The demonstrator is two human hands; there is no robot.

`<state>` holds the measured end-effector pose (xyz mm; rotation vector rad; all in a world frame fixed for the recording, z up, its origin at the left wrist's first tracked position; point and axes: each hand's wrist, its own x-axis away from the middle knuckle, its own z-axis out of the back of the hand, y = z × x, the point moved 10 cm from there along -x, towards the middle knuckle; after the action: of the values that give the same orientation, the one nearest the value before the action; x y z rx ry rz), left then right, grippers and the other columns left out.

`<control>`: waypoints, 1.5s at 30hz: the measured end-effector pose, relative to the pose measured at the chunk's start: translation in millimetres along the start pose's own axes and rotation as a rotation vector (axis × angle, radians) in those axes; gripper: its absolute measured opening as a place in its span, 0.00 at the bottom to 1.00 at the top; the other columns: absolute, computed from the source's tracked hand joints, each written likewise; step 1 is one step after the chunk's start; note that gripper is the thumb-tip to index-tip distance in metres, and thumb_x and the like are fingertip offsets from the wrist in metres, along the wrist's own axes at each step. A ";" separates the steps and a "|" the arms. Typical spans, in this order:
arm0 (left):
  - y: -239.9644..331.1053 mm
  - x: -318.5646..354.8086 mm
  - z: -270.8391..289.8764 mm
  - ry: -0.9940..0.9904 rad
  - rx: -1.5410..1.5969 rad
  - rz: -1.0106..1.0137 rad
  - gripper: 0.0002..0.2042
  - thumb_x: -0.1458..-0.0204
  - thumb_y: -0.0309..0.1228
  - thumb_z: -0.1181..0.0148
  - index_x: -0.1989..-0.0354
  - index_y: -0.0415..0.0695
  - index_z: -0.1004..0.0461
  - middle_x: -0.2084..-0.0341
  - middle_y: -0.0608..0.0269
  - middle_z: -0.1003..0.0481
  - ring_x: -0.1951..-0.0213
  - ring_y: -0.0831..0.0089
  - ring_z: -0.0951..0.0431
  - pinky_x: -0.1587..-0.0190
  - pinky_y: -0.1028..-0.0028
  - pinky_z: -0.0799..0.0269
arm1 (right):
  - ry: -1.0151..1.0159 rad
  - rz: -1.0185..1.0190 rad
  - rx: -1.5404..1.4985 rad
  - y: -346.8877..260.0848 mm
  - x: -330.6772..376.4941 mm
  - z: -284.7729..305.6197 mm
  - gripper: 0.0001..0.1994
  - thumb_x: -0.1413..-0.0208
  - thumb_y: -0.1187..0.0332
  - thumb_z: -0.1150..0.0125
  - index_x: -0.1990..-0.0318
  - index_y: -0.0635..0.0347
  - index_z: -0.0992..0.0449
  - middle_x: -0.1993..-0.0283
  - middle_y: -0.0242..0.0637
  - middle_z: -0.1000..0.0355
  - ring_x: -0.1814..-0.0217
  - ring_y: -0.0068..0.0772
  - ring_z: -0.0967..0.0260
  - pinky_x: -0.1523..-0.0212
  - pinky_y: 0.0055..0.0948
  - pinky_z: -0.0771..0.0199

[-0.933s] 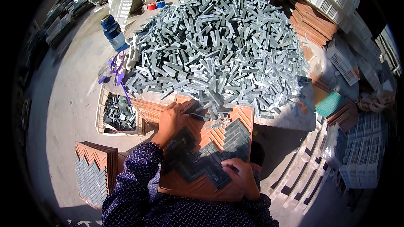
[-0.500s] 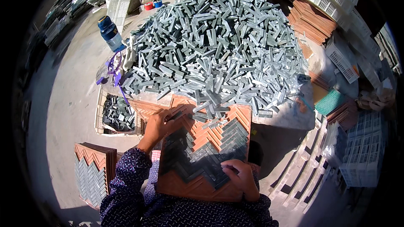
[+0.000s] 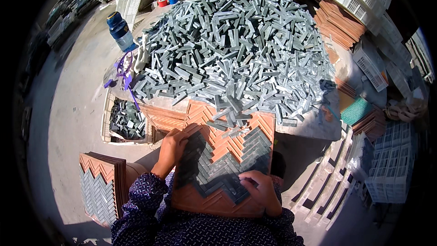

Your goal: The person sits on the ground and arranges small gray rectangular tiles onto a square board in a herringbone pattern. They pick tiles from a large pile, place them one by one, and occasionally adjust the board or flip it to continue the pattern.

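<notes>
1 head fisheye view, looking steeply down, close over orange tray (image 3: 214, 200).

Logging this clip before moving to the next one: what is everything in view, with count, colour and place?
tile pile: one big heap, grey-green strips, on the table ahead
board: one, orange zigzag grooves, partly filled with grey strips, on the lap against the table
tray: one, pale, grey strips inside, left of the board
filled boards: a stack, orange and grey, lower left
bottle: one, blue cap, upper left
purple strap: one, at the pile's left edge
crates: several, white, right side
orange boards: stack, upper right
left hand: on the board's left edge
right hand: on the laid strips, lower right
</notes>
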<state>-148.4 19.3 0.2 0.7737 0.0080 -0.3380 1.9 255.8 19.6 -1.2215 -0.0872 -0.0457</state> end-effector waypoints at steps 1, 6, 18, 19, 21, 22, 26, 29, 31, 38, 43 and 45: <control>-0.2 -0.6 -0.6 -0.005 -0.015 -0.011 0.08 0.59 0.21 0.39 0.68 0.40 0.24 0.71 0.53 0.25 0.65 0.53 0.25 0.61 0.63 0.29 | -0.005 0.020 0.008 -1.6 -0.4 -1.9 0.08 0.48 0.76 0.38 0.60 0.63 0.24 0.64 0.39 0.24 0.63 0.27 0.26 0.62 0.23 0.28; 20.0 -22.0 -12.0 -0.094 -0.141 -0.104 0.07 0.57 0.25 0.40 0.68 0.40 0.25 0.68 0.53 0.26 0.62 0.52 0.27 0.56 0.61 0.30 | -0.002 0.091 0.017 -10.0 -3.2 -5.9 0.08 0.47 0.74 0.39 0.59 0.62 0.24 0.66 0.42 0.25 0.65 0.34 0.26 0.67 0.27 0.29; 38.9 -60.0 -32.3 -0.195 -0.108 -0.308 0.13 0.59 0.25 0.37 0.62 0.39 0.26 0.67 0.53 0.27 0.62 0.52 0.26 0.59 0.62 0.29 | 0.061 0.018 0.002 5.0 6.8 12.1 0.10 0.48 0.76 0.39 0.57 0.63 0.25 0.66 0.41 0.26 0.65 0.30 0.26 0.65 0.25 0.28; 37.7 -57.9 -21.4 -0.193 -0.078 -0.260 0.13 0.58 0.26 0.38 0.61 0.39 0.26 0.65 0.51 0.27 0.64 0.53 0.25 0.61 0.63 0.28 | 0.067 0.009 -0.001 7.6 7.5 14.1 0.10 0.48 0.76 0.39 0.58 0.63 0.25 0.66 0.41 0.26 0.64 0.30 0.26 0.65 0.25 0.28; 17.2 -41.8 2.9 -0.142 -0.061 -0.121 0.12 0.58 0.25 0.38 0.63 0.39 0.26 0.67 0.51 0.27 0.65 0.54 0.24 0.62 0.64 0.28 | 0.040 0.009 -0.037 6.6 4.1 7.4 0.09 0.48 0.76 0.39 0.58 0.63 0.25 0.65 0.42 0.25 0.64 0.31 0.26 0.65 0.26 0.28; 7.0 -33.3 9.1 -0.117 -0.044 -0.058 0.11 0.58 0.25 0.38 0.64 0.39 0.26 0.68 0.51 0.26 0.66 0.54 0.24 0.63 0.65 0.28 | 0.032 0.020 -0.034 6.7 3.3 4.9 0.09 0.48 0.75 0.39 0.58 0.63 0.25 0.65 0.42 0.25 0.64 0.31 0.26 0.65 0.26 0.28; -9.4 -9.1 9.3 -0.032 0.009 0.015 0.10 0.58 0.22 0.39 0.64 0.37 0.25 0.69 0.51 0.26 0.68 0.55 0.23 0.64 0.66 0.27 | 0.008 0.073 -0.012 -0.9 -3.1 -1.5 0.09 0.47 0.74 0.39 0.58 0.64 0.25 0.65 0.43 0.25 0.64 0.33 0.25 0.65 0.27 0.29; -7.4 -2.9 11.5 0.035 0.042 0.021 0.09 0.58 0.20 0.40 0.66 0.37 0.26 0.70 0.51 0.26 0.68 0.55 0.23 0.65 0.66 0.27 | -0.003 0.076 -0.004 -4.8 -4.0 -2.1 0.09 0.47 0.74 0.40 0.58 0.63 0.25 0.65 0.43 0.25 0.64 0.33 0.25 0.65 0.26 0.29; -3.7 -4.4 9.3 0.060 0.040 0.005 0.08 0.58 0.20 0.41 0.67 0.38 0.26 0.71 0.50 0.26 0.68 0.53 0.23 0.65 0.65 0.27 | 0.000 0.065 0.007 -5.9 -3.1 0.3 0.09 0.46 0.74 0.40 0.58 0.63 0.25 0.64 0.43 0.25 0.64 0.33 0.25 0.65 0.26 0.29; 1.7 -16.8 -1.1 0.062 0.006 -0.022 0.06 0.57 0.20 0.42 0.69 0.39 0.26 0.73 0.50 0.26 0.68 0.49 0.24 0.65 0.62 0.28 | -0.010 0.104 0.015 -12.8 -2.2 -3.2 0.09 0.47 0.74 0.40 0.58 0.63 0.25 0.64 0.41 0.25 0.66 0.32 0.26 0.67 0.25 0.29; 1.4 -18.0 1.1 0.042 0.048 -0.057 0.06 0.55 0.21 0.44 0.67 0.38 0.26 0.73 0.49 0.26 0.68 0.49 0.24 0.65 0.63 0.28 | -0.018 0.193 0.156 -35.4 -49.7 -11.5 0.08 0.48 0.73 0.40 0.59 0.62 0.25 0.65 0.43 0.26 0.65 0.40 0.26 0.65 0.29 0.28; -0.9 -12.1 8.7 0.067 0.094 -0.062 0.06 0.53 0.20 0.45 0.67 0.38 0.26 0.71 0.49 0.26 0.68 0.50 0.24 0.65 0.64 0.28 | 0.055 0.333 0.243 -38.3 -86.3 -19.9 0.07 0.49 0.74 0.41 0.62 0.62 0.25 0.65 0.43 0.27 0.63 0.44 0.28 0.65 0.35 0.28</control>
<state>-161.1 16.4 7.4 0.8795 0.0799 -0.3730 -86.3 223.0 40.8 -0.9782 0.1552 0.2166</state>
